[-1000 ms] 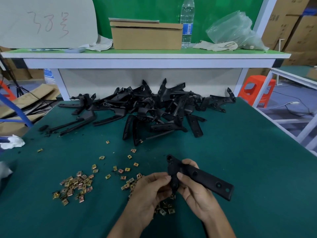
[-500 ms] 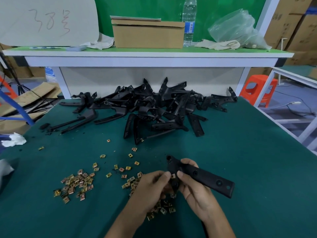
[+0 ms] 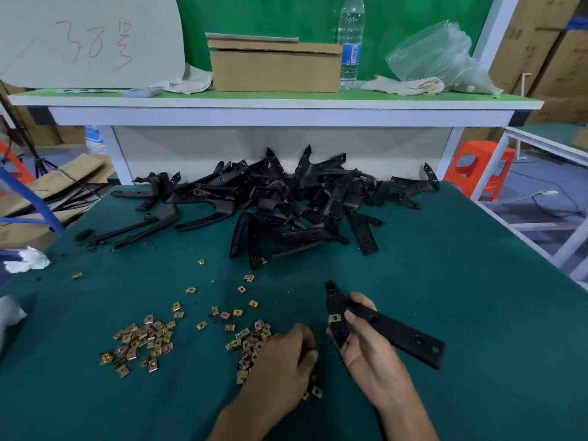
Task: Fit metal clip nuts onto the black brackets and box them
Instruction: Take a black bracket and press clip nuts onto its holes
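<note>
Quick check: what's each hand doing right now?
Left hand: fingers curled over the nuts; whether it grips one cannot be told.
Right hand: holding the bracket.

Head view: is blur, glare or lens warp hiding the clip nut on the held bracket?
Head view: even light, no glare on the mat; the clip nut on the bracket in the right hand reads sharp; the left hand looks slightly soft over the loose nuts; wide-angle warp bows the shelf edge; the bracket pile loses detail in black.
</note>
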`<state>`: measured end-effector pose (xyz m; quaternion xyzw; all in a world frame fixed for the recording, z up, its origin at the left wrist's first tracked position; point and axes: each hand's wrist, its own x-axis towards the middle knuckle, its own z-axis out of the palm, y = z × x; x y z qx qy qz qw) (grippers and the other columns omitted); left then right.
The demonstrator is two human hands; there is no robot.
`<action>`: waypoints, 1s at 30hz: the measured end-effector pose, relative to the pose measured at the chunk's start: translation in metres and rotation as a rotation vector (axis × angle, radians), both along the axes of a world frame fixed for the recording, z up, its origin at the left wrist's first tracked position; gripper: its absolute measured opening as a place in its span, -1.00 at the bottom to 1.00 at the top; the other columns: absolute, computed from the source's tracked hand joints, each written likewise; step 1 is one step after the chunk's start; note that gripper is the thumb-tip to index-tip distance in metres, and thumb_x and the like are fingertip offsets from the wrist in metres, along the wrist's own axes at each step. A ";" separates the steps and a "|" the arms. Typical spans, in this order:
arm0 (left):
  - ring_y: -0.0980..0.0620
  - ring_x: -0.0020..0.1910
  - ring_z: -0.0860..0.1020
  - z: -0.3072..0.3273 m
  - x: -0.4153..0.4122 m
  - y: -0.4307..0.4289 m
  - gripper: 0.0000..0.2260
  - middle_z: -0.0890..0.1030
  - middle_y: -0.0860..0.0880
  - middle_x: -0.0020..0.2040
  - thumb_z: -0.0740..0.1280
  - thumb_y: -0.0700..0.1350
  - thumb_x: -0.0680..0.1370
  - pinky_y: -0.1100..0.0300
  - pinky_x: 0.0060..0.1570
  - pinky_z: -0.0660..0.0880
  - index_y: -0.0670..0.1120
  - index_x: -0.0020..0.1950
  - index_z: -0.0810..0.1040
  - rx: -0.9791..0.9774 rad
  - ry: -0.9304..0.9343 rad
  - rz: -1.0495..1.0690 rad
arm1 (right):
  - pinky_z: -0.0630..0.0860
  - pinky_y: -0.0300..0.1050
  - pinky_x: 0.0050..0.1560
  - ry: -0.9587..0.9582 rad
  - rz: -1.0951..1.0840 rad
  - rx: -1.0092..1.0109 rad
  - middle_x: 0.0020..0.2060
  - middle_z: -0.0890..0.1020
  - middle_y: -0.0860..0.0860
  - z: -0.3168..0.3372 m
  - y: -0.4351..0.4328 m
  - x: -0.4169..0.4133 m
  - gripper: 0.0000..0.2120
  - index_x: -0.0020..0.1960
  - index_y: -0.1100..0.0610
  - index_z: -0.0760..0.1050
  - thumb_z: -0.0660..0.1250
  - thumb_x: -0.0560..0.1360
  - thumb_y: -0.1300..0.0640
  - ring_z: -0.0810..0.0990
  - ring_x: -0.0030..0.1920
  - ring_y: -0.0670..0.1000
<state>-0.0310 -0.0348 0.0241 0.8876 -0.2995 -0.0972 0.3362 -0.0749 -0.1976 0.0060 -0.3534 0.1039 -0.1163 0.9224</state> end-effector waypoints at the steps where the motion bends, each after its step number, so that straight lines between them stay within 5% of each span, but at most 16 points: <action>1: 0.20 -0.10 0.52 0.001 0.001 0.001 -0.95 0.58 0.16 -0.10 0.27 -0.04 0.64 0.22 -0.06 0.45 0.11 0.01 0.43 -0.028 0.031 0.018 | 0.65 -0.08 -0.07 0.002 0.005 -0.001 0.03 0.68 0.13 0.000 0.000 0.000 -0.70 0.15 0.03 0.54 0.35 0.47 0.30 0.66 -0.10 0.03; 6: 0.23 0.04 0.54 0.004 0.006 0.004 -0.82 0.63 0.12 0.09 0.21 -0.16 0.66 0.49 -0.06 0.39 0.02 0.19 0.55 -0.089 0.036 0.081 | 0.65 -0.09 -0.09 -0.003 0.010 0.004 0.06 0.68 0.14 0.000 0.001 0.000 -0.67 0.18 0.06 0.52 0.37 0.45 0.31 0.67 -0.12 0.02; 11: 0.41 -0.08 0.52 0.006 0.009 0.010 -0.87 0.61 0.25 -0.05 0.32 -0.10 0.62 0.57 -0.14 0.37 0.02 0.14 0.60 -0.125 0.048 0.144 | 0.65 -0.09 -0.06 -0.011 0.022 0.003 0.10 0.68 0.14 -0.001 0.000 0.000 -0.67 0.18 0.06 0.53 0.37 0.46 0.30 0.68 -0.07 0.02; 20: 0.29 -0.18 0.56 0.014 0.013 0.018 -0.87 0.64 0.20 -0.21 0.31 -0.10 0.64 0.36 -0.22 0.43 0.07 0.00 0.65 -0.156 0.028 0.140 | 0.65 -0.09 -0.05 -0.004 0.024 -0.007 0.11 0.68 0.13 0.002 0.002 -0.001 -0.66 0.18 0.07 0.51 0.39 0.44 0.30 0.67 -0.07 0.02; 24: 0.21 -0.14 0.64 0.016 0.017 0.017 -0.79 0.66 0.23 -0.15 0.28 -0.13 0.65 0.21 -0.06 0.61 0.19 -0.03 0.59 -0.310 0.201 0.152 | 0.62 -0.07 -0.03 0.005 0.036 -0.016 0.11 0.67 0.15 0.004 0.003 -0.002 -0.67 0.20 0.08 0.50 0.35 0.47 0.31 0.66 -0.05 0.03; 30: 0.12 -0.18 0.65 0.021 0.017 0.012 -0.80 0.68 0.07 -0.17 0.32 -0.07 0.63 0.15 -0.08 0.63 0.25 -0.03 0.64 -0.475 0.379 0.204 | 0.65 -0.08 -0.09 0.001 0.052 0.002 0.10 0.67 0.18 0.010 0.006 -0.004 -0.73 0.17 0.10 0.50 0.30 0.50 0.30 0.69 -0.03 0.06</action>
